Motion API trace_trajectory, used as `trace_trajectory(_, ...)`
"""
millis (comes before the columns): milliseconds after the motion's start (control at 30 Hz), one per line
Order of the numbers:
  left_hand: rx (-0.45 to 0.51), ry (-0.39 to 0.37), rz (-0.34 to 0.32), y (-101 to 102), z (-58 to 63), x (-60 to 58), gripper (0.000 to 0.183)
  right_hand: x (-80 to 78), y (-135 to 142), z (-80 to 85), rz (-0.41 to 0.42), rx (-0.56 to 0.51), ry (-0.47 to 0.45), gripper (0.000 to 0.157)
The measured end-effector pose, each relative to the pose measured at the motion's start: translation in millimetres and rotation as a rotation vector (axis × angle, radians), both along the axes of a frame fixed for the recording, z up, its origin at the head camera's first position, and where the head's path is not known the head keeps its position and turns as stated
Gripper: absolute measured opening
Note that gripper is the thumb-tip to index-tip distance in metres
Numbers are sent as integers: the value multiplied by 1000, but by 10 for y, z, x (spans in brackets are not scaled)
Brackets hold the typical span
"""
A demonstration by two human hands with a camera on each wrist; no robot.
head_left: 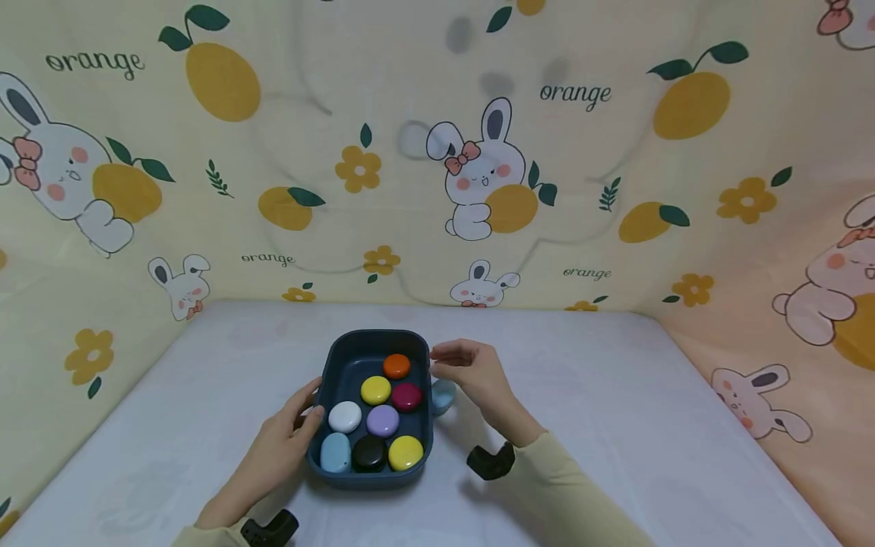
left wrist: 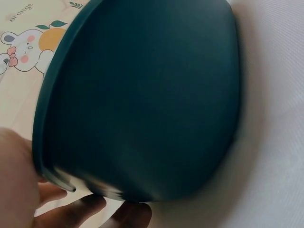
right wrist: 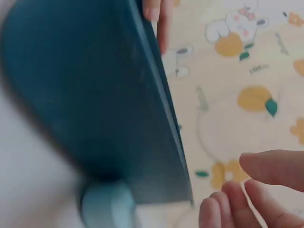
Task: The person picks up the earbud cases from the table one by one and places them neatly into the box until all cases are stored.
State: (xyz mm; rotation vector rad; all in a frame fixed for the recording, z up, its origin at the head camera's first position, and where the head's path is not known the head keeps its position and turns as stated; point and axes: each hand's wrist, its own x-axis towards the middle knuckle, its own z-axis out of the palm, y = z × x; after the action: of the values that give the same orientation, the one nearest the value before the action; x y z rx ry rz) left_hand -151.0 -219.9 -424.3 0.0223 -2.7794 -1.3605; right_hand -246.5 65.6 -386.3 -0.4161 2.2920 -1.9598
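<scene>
A dark blue rectangular box (head_left: 376, 480) with rounded corners lies before me. Several glossy, pebble-like pieces are inside: an orange piece (head_left: 396, 366), a maroon piece (head_left: 406, 396), a white piece (head_left: 345, 417), a purple piece (head_left: 383, 421) and a black piece (head_left: 370, 453) among them. My left hand (head_left: 282, 441) holds the box's left side, thumb at the rim, fingers along the outer wall. Beside the right rim is my right hand (head_left: 475, 377), fingers loosely bent, holding nothing. A light blue piece (head_left: 443, 396) lies just outside the right wall, below that hand.
The box stands on a white-covered table (head_left: 581, 395). Behind it rises a yellow cloth backdrop (head_left: 410, 68) printed with rabbits and oranges. Each wrist wears a black camera, such as the right wrist camera (head_left: 491, 461).
</scene>
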Motion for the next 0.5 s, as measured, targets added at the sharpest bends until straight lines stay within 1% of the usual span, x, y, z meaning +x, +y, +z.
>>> trace_trajectory(100, 3, 0, -6, -3, 15, 3, 54, -27, 161, -45, -55, 57, -20, 27)
trace_trajectory(167, 2, -4, -7, -4, 23, 7, 54, -50, 237, -71, -60, 94, -36, 29)
trace_trajectory(300, 1, -12, 1, 1, 21, -1, 54, -70, 312, -90, -36, 161, -50, 37)
trace_trajectory(500, 8, -22, 16, 11, 9, -9, 54, -78, 326, -153, 7, 218, -69, 46)
